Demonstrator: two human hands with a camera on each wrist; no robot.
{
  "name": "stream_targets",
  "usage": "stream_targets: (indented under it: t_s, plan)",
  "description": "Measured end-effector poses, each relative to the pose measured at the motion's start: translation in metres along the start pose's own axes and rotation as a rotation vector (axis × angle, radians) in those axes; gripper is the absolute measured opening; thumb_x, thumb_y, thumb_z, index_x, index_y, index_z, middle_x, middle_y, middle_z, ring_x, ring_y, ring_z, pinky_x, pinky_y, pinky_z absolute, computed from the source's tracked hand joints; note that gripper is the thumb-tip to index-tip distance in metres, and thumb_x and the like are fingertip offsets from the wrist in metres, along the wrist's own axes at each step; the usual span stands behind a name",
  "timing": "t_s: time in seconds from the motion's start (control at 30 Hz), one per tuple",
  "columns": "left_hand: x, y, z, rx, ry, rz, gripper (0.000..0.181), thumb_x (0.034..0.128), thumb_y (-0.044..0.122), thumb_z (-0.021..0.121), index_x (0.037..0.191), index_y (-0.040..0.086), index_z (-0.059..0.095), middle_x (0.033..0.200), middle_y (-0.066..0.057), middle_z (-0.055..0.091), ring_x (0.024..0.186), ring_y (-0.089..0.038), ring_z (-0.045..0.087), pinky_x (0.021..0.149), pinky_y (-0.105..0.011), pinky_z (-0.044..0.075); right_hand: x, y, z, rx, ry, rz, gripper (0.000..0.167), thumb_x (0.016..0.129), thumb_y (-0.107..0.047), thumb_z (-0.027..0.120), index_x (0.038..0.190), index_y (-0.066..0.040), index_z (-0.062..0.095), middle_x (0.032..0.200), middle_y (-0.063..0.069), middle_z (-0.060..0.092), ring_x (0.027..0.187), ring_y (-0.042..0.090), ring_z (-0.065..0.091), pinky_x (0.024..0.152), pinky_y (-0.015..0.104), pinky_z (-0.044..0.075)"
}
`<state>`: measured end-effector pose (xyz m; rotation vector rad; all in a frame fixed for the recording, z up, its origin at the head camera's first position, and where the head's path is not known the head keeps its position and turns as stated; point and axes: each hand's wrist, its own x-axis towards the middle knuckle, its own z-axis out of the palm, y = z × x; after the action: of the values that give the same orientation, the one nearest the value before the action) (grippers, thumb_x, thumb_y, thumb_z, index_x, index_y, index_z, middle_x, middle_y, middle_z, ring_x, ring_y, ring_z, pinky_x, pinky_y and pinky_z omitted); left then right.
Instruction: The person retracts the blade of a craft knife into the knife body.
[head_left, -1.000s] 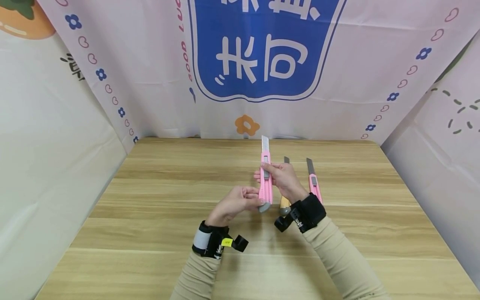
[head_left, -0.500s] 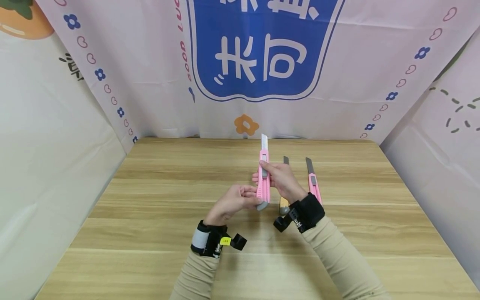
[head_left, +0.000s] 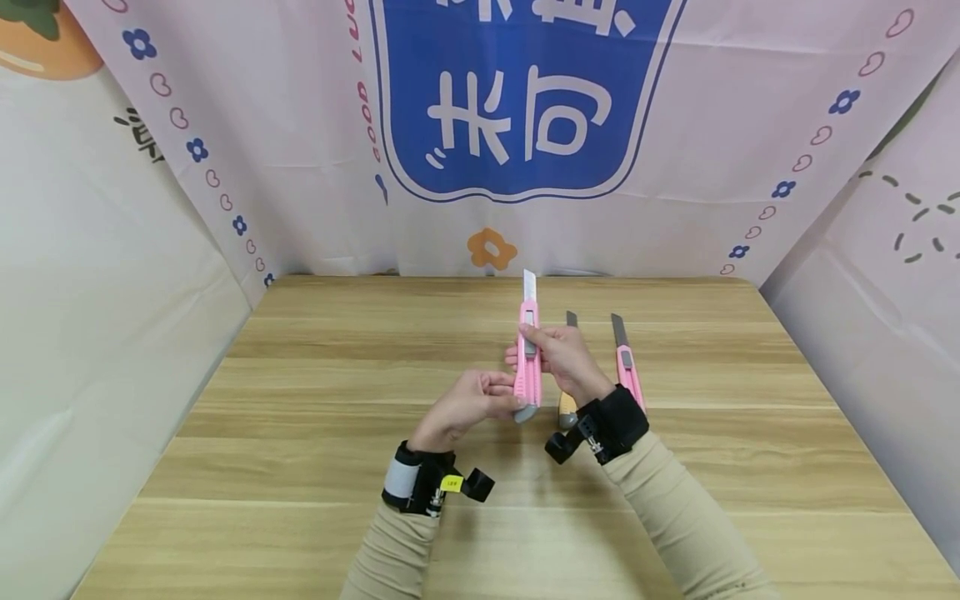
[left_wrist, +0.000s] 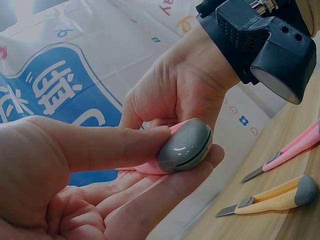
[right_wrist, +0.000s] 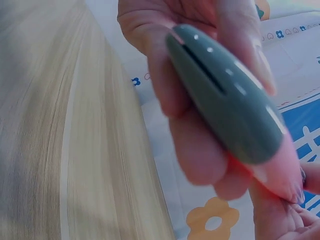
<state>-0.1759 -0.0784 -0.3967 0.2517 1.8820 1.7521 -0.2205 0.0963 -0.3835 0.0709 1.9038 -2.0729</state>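
A pink utility knife point(head_left: 528, 379) is held upright above the table, its silver blade point(head_left: 529, 285) out at the top. With thumb and fingers my left hand point(head_left: 465, 408) pinches its lower end, at the grey end cap point(left_wrist: 185, 147). My right hand point(head_left: 568, 358) grips the middle of the handle, thumb on the grey slider. On the table, partly behind the right hand and wrist, lies a yellow utility knife point(left_wrist: 272, 197) with its blade out. Right of it lies a second pink utility knife point(head_left: 628, 375), blade also out, its lower end hidden by the wrist strap.
The wooden table point(head_left: 300, 467) ends at a printed cloth point(head_left: 322, 208) hanging behind it. White cloths point(head_left: 97, 333) close off both sides. Each wrist wears a black strap with a small camera point(head_left: 477, 485) sticking out over the table.
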Motion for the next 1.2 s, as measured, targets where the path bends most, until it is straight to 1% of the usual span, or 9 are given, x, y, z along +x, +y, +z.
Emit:
stream_targets:
  t_s: [0.17,0.3,0.4,0.5,0.63,0.83,0.93,1.13,1.2]
  plan:
    - [0.0004,-0.0002,-0.0002,0.008,-0.005,0.008,0.038,0.0878,0.002,0.063,0.125,-0.006,0.058,0.107,-0.014,0.074,0.078,-0.004,0.069,0.097,-0.047,0.055,0.0017,0.002,-0.0007,0.013,0.007,0.002,0.044,0.1,-0.025,0.052,0.12,0.014,0.056,0.066,-0.006,0.073,0.065,0.007,0.072,0.066,0.023,0.062]
    - [0.0003,0.0004,0.0003,0.012,-0.016,0.017,0.038,0.0881,0.002,0.062,0.125,-0.006,0.058,0.108,-0.016,0.073,0.079,-0.004,0.069,0.097,-0.048,0.055,0.0009,0.0038,-0.0018,0.034,0.0,-0.008,0.044,0.099,-0.023,0.053,0.119,0.016,0.056,0.066,-0.005,0.073,0.065,0.007,0.072,0.066,0.023,0.062]
    - [0.0,0.0007,0.0007,0.006,-0.024,0.021,0.038,0.0884,0.001,0.061,0.126,-0.007,0.057,0.111,-0.019,0.072,0.08,-0.005,0.069,0.1,-0.053,0.052,-0.0008,0.0042,-0.002,0.045,-0.004,-0.017,0.043,0.099,-0.021,0.054,0.119,0.017,0.056,0.066,-0.005,0.073,0.066,0.008,0.072,0.067,0.023,0.062]
    - [-0.0001,0.0004,0.0006,-0.001,-0.028,0.02,0.039,0.0886,0.001,0.061,0.126,-0.007,0.057,0.113,-0.019,0.071,0.081,-0.004,0.07,0.101,-0.054,0.051,-0.0023,0.0036,-0.0018,0.043,-0.01,-0.025,0.043,0.098,-0.019,0.055,0.121,0.017,0.055,0.067,-0.005,0.074,0.067,0.008,0.073,0.068,0.023,0.062]
    - [-0.0004,0.0001,0.0002,-0.004,-0.031,0.018,0.039,0.0887,0.002,0.062,0.127,-0.006,0.057,0.113,-0.018,0.071,0.081,-0.004,0.07,0.101,-0.053,0.051,-0.0029,0.0022,-0.0011,0.039,-0.015,-0.023,0.043,0.099,-0.019,0.053,0.123,0.017,0.054,0.067,-0.006,0.073,0.067,0.007,0.072,0.068,0.023,0.062]
    - [-0.0006,0.0003,-0.0001,-0.004,-0.033,0.02,0.04,0.0894,0.002,0.061,0.128,-0.007,0.055,0.117,-0.022,0.068,0.082,-0.003,0.069,0.102,-0.053,0.05,-0.0025,0.0026,-0.0016,0.039,-0.018,-0.022,0.042,0.1,-0.018,0.052,0.124,0.017,0.053,0.067,-0.006,0.074,0.068,0.007,0.072,0.068,0.022,0.062]
    - [-0.0005,0.0003,-0.0005,0.0,-0.032,0.018,0.04,0.0894,0.001,0.06,0.128,-0.007,0.055,0.116,-0.022,0.068,0.081,-0.003,0.069,0.101,-0.051,0.051,-0.0028,0.0026,-0.0022,0.032,-0.023,-0.024,0.042,0.1,-0.018,0.052,0.123,0.017,0.053,0.067,-0.006,0.074,0.068,0.007,0.073,0.069,0.023,0.062]
    - [0.0001,0.0001,-0.0012,-0.002,-0.033,0.019,0.039,0.089,0.002,0.06,0.127,-0.008,0.055,0.111,-0.019,0.071,0.08,-0.004,0.07,0.094,-0.04,0.057,-0.0041,0.0023,-0.003,0.013,-0.032,-0.013,0.04,0.099,-0.016,0.052,0.126,0.014,0.053,0.071,-0.006,0.075,0.072,0.007,0.073,0.072,0.023,0.062]
    - [0.0003,0.0,-0.0013,-0.01,-0.034,0.02,0.039,0.0891,0.002,0.061,0.127,-0.008,0.055,0.11,-0.018,0.072,0.08,-0.004,0.07,0.093,-0.038,0.058,-0.0043,0.0024,-0.0029,0.019,-0.035,-0.011,0.039,0.099,-0.015,0.052,0.126,0.014,0.053,0.072,-0.005,0.075,0.075,0.009,0.074,0.073,0.024,0.062]
